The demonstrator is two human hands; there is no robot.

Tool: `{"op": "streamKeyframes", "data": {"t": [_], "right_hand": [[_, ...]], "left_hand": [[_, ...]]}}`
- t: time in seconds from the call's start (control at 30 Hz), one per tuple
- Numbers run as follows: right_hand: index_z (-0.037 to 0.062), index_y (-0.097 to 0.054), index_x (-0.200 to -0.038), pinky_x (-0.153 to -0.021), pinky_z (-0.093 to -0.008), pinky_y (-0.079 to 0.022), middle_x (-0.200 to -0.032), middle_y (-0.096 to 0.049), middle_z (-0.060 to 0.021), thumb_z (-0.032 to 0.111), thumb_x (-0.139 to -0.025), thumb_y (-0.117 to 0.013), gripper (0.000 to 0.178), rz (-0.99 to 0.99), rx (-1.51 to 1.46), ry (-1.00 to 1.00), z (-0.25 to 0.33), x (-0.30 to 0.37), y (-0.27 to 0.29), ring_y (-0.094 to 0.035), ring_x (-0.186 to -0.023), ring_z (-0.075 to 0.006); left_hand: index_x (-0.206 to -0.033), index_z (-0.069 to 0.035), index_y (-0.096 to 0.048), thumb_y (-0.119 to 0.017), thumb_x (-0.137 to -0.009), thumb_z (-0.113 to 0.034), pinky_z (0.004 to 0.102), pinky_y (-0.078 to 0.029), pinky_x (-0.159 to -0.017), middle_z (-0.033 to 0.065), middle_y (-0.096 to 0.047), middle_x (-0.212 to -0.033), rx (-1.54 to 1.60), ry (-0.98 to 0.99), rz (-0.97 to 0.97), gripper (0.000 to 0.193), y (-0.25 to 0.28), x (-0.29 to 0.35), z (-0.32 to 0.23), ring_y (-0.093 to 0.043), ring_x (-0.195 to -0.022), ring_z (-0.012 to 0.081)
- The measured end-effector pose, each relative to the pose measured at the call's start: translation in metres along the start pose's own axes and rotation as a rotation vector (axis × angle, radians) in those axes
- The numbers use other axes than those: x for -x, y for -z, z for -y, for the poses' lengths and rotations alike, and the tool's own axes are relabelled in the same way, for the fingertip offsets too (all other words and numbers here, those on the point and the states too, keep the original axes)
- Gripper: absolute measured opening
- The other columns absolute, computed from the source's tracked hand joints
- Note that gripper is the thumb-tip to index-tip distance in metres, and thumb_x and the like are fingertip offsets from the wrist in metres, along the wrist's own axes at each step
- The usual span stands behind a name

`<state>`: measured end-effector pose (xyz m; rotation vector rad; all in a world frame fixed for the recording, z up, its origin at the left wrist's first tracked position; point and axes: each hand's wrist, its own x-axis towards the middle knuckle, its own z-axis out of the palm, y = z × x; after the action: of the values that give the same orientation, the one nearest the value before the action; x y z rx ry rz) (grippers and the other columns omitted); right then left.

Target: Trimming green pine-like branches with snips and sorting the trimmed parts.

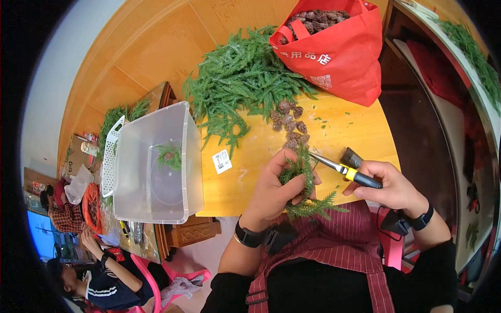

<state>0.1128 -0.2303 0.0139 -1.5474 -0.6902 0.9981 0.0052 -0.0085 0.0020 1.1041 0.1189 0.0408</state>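
Note:
My left hand (279, 188) is closed round a green artificial pine sprig (300, 172), which hangs in front of my apron. In my right hand (389, 182) are pliers (360, 176) with yellow and black handles. Their metal jaws point left and reach the sprig beside my left fingers; what lies between the jaws is too small to tell. Just above the handles is a dark, blunt-ended piece (350, 157), whose kind I cannot make out. Several brown pine cones (287, 122) lie on the yellow table (250, 193) beyond my hands, the nearest close to the sprig.
Green pine sprigs (250, 73) are heaped at the back. A red bag (339, 62) full of pine cones stands at the back right. On the left, a clear plastic bin (151, 198) holds one sprig with a cone. Other people (104, 276) sit farther left, at another table.

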Motion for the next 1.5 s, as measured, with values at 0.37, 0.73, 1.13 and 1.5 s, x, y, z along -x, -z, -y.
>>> {"op": "streamKeyframes", "data": {"t": [0.37, 0.73, 1.13, 1.5], "right_hand": [[0.0053, -0.049, -0.076, -0.062, -0.0174, -0.039, -0.073, -0.057, 0.0035, 0.011, -0.086, -0.062, 0.018, 0.067, -0.24, -0.062, 0.003, -0.007, -0.001, -0.055, -0.075, -0.0019], [0.0002, -0.053, -0.087, -0.078, -0.0253, -0.048, -0.089, -0.061, -0.0064, 0.008, -0.084, -0.062, 0.013, 0.094, -0.193, -0.092, -0.001, -0.009, 0.006, -0.063, -0.085, -0.0138], [0.0052, -0.041, -0.067, -0.052, -0.0215, -0.035, -0.058, -0.035, 0.0053, 0.015, -0.083, -0.065, 0.03, -0.07, 0.298, 0.08, -0.009, -0.013, 0.004, -0.042, -0.058, -0.0038], [0.0059, -0.048, -0.072, -0.054, -0.018, -0.034, -0.066, -0.053, 0.0029, 0.011, -0.081, -0.064, 0.019, -0.176, 0.266, 0.038, -0.021, -0.013, 0.016, -0.047, -0.057, -0.0035]], "left_hand": [[-0.094, -0.005, -0.041, -0.052, -0.082, 0.002, 0.0165, -0.034, -0.041, 0.0123, -0.063, -0.083, -0.164, 0.128, -0.012, 0.017, -0.006, -0.003, -0.009, -0.049, -0.048, 0.0075], [-0.098, -0.004, -0.042, -0.054, -0.083, 0.001, 0.0171, -0.032, -0.041, 0.0108, -0.065, -0.083, -0.152, 0.2, -0.018, 0.02, -0.009, -0.009, -0.009, -0.048, -0.049, 0.0046], [-0.096, -0.004, -0.042, -0.053, -0.083, 0.001, 0.0168, -0.031, -0.04, 0.0104, -0.065, -0.082, -0.205, 0.199, -0.018, 0.018, -0.005, -0.017, 0.001, -0.049, -0.05, 0.0051], [-0.094, -0.005, -0.039, -0.052, -0.082, 0.004, 0.0183, -0.037, -0.046, 0.0111, -0.064, -0.087, -0.436, -0.088, -0.112, 0.02, 0.003, -0.008, 0.009, -0.046, -0.052, 0.0054]]}}
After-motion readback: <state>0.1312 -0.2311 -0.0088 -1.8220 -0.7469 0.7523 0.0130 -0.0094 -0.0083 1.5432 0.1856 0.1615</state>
